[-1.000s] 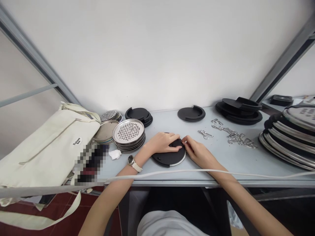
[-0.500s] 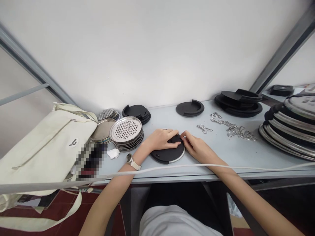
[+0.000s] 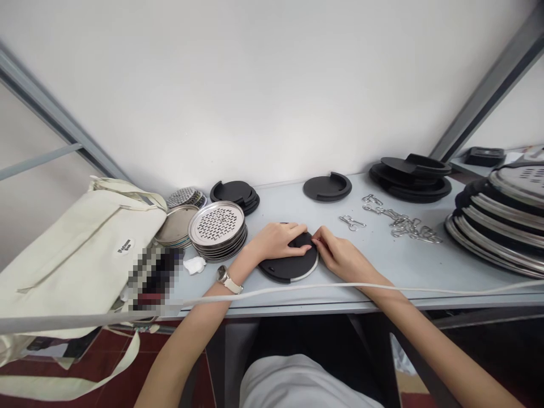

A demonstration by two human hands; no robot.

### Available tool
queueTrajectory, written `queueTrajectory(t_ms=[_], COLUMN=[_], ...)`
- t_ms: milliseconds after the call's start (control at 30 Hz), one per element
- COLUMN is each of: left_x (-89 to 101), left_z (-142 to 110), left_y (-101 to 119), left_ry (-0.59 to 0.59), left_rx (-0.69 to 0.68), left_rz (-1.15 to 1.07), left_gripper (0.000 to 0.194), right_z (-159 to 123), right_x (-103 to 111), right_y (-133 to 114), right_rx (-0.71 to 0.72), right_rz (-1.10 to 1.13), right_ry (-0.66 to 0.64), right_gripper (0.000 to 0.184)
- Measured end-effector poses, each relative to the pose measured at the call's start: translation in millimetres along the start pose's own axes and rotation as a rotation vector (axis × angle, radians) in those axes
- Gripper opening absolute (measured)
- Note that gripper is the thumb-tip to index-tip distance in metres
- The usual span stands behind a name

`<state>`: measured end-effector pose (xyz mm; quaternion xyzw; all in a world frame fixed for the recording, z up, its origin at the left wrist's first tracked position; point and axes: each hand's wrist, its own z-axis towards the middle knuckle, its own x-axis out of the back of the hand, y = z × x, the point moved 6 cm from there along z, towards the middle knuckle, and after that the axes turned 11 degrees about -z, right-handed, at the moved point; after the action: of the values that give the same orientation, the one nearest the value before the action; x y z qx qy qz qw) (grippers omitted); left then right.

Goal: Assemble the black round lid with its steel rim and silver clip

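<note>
A round black holder [image 3: 283, 267] lies on the shelf in front of me, a silvery rim showing along its lower right edge. My left hand [image 3: 278, 242] rests across its top, thumb and fingers apart and pressing down on it. At the disc's right edge, the fingertips of my right hand [image 3: 334, 249] are pinched together; whatever is between them is hidden. Beyond that hand are a small metal clip [image 3: 352, 222] and a heap of similar clips [image 3: 410, 225]. A stack of perforated metal discs [image 3: 219, 226] stands left of my left hand.
More black holders [image 3: 327, 187] sit at the back, with stacks [image 3: 410, 178] on the right. A tall pile of larger black and silver discs [image 3: 501, 226] stands far right. A cream bag [image 3: 80, 249] leans at left. A white cable [image 3: 276, 290] crosses above my forearms.
The view has shifted very slightly. Both hands stay at the black holder, and the right fingertips remain pinched at its edge.
</note>
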<state>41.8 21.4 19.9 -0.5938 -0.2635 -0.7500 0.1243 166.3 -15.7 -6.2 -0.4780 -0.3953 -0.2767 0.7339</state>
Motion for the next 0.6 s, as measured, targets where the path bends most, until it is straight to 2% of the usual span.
queueTrajectory(t_ms=[600], left_x=[-0.5], left_z=[-0.4], left_y=[0.1], left_ry=[0.010], left_rx=[-0.009], left_rz=[-0.023], left_gripper=[0.029], right_z=[-1.3], right_x=[-0.3], right_y=[-0.9], right_rx=[-0.022], right_rz=[-0.039], right_ry=[0.016], right_gripper=[0.016])
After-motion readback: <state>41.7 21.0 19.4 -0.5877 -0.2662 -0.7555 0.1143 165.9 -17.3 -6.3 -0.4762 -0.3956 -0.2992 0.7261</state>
